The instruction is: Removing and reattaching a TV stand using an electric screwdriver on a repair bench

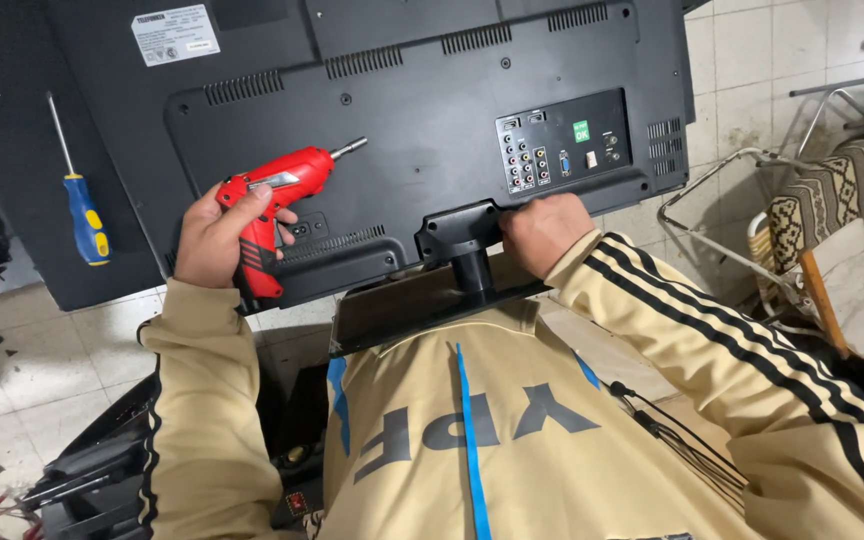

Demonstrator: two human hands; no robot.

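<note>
A flat black television [402,110] lies face down on a dark table, its back panel toward me. My left hand [217,235] is closed around the grip of a red electric screwdriver [277,205], whose metal bit points right and up over the back panel. My right hand [542,230] grips the black stand mount [462,240] at the lower edge of the set. The stand's neck and flat base [422,305] reach toward my chest. A panel of coloured sockets [562,150] sits just above my right hand.
A hand screwdriver with a blue and yellow handle [82,215] lies on the dark table at the left. A metal-framed chair with a striped cushion [822,215] stands on the tiled floor at the right. Black parts and wires [82,480] lie on the floor at lower left.
</note>
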